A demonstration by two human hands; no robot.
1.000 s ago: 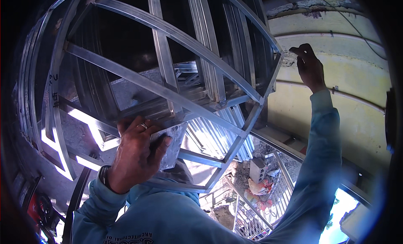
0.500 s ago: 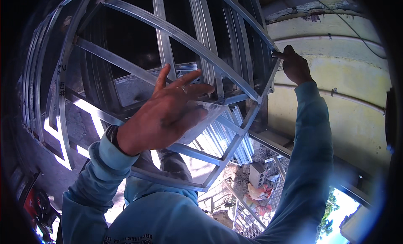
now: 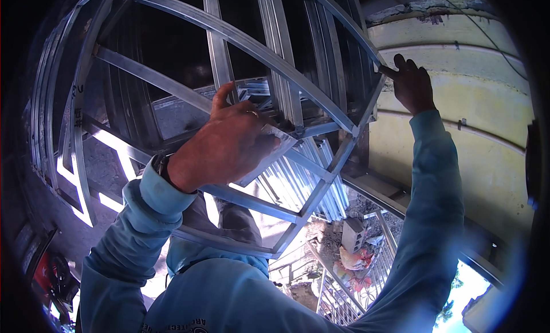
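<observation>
A large welded frame of shiny square metal tube (image 3: 269, 52) fills the upper middle and slants across in front of me. My left hand (image 3: 220, 144) is closed at a thin flat grey plate (image 3: 260, 164), its thumb over the face and fingers bent past the upper edge. One finger of that hand points up beside an upright bar, and a ring shows on another. At the frame's right corner, my right hand (image 3: 413, 86) reaches out with one fingertip at the metal and its other fingers raised apart.
A yellow wall (image 3: 481, 104) with thin pipes stands at the right. Below the frame lie a bundle of long metal profiles (image 3: 321, 178), a grey hollow block (image 3: 352, 234) and a chicken (image 3: 355, 258) beside a metal grille (image 3: 338, 293). Dark and red gear (image 3: 48, 275) sits at lower left.
My left hand has gone from spread fingers to a closed grip at the plate. The right hand has shifted slightly right and its fingers have opened. The frame sits slightly further left.
</observation>
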